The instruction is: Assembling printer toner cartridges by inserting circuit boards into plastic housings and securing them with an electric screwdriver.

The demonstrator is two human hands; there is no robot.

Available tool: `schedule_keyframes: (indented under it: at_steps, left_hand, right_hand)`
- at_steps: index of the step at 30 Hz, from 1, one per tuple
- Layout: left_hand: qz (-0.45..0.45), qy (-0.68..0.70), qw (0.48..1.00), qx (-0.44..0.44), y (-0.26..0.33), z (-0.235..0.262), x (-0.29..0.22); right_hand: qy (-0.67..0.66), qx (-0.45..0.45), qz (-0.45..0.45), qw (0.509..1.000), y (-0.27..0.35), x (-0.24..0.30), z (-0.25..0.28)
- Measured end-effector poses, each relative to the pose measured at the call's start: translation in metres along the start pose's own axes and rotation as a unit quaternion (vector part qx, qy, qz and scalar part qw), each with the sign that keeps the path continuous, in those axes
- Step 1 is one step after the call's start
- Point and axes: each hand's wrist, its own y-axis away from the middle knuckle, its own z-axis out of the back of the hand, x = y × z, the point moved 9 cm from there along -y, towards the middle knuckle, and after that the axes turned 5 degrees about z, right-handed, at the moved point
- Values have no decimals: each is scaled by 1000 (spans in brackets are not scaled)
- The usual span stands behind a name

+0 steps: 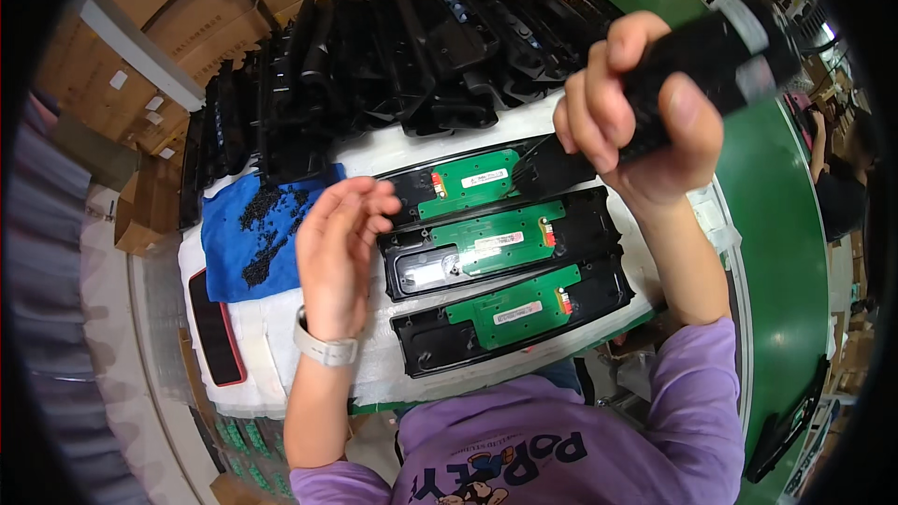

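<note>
My right hand [645, 112] is wrapped round a black electric screwdriver [720, 65], whose thin bit slants down toward the right end of a green circuit board [475, 189]. That board lies in the farthest of three long black plastic panels [407, 189]. At the same panel's left end is my left hand [335, 248], its fingers loosely bent and nothing visible in them. Nearer to me lie the middle panel [589, 222], with its board [510, 241], and the nearest panel [426, 346], with its board [524, 310]. Small black screws [262, 262] are heaped on a blue cloth [224, 266] left of my left hand.
Several black plastic housings [412, 47] stand packed along the table's far side. A phone in a red case [215, 327] lies at the left on the white table covering [360, 365]. Cardboard boxes [215, 19] rise behind. Another person [842, 178] is at the far right.
</note>
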Motion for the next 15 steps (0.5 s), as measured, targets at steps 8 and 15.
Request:
schedule_keyframes:
  at_steps: [8, 15]
  left_hand:
    - [-20, -37, 998, -39, -12, 18, 2]
    - [-8, -100, 995, -4, -14, 11, 5]
  right_hand:
    - [-1, -28, -15, 999, 23, -23, 7]
    - [41, -30, -24, 998, 23, -26, 5]
